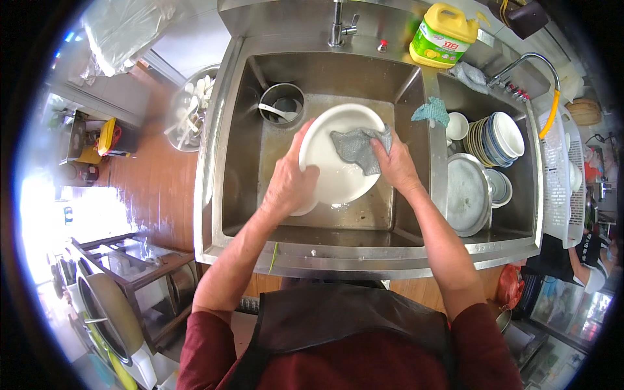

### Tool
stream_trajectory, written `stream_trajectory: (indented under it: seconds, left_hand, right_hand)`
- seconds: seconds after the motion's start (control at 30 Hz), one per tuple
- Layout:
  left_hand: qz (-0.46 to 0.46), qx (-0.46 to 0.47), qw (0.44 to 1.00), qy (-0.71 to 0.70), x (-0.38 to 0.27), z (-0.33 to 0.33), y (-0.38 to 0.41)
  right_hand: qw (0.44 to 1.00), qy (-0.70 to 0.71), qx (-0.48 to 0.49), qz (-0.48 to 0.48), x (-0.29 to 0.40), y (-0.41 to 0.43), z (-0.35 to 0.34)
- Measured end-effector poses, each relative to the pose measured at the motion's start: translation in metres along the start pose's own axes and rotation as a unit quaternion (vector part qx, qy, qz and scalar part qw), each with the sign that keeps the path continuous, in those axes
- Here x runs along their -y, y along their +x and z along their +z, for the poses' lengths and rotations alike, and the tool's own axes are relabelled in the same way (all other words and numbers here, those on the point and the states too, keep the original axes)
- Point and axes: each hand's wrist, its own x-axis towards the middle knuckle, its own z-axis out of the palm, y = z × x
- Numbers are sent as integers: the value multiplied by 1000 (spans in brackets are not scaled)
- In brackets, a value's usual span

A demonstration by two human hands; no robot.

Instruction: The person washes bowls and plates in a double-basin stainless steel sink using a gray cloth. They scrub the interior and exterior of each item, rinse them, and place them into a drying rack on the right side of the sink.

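Over the large basin of a stainless steel sink (409, 161), my left hand (292, 183) grips the left rim of a white bowl (321, 173), its thumb over the edge. My right hand (397, 163) pinches a grey dishcloth (355, 145) against the bowl's right inner side. The bowl is tilted, its inside facing me. Part of another white dish (306, 209) shows below my left hand, partly hidden by it. At the basin's back left stands a round metal pot (282, 92) with a white spoon (275, 111) in it.
The right basin holds stacked plates (477, 139), white bowls (508, 134) and a round metal pan (465, 195). A teal cloth (433, 112) hangs on the divider. Behind stand a faucet (337, 29) and yellow detergent jug (442, 36). Left, a bowl (171, 124) holds several spoons. A person (590, 261) is far right.
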Motion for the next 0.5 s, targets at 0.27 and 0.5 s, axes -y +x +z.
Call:
stream_trajectory:
  seconds: [0.27, 0.5]
  left_hand:
    - [2, -208, 976, -71, 30, 72, -22]
    - [-43, 40, 996, -59, 29, -1, -4]
  right_hand:
    - [900, 339, -86, 258, -8, -68, 96]
    - [989, -82, 122, -2, 34, 18, -31]
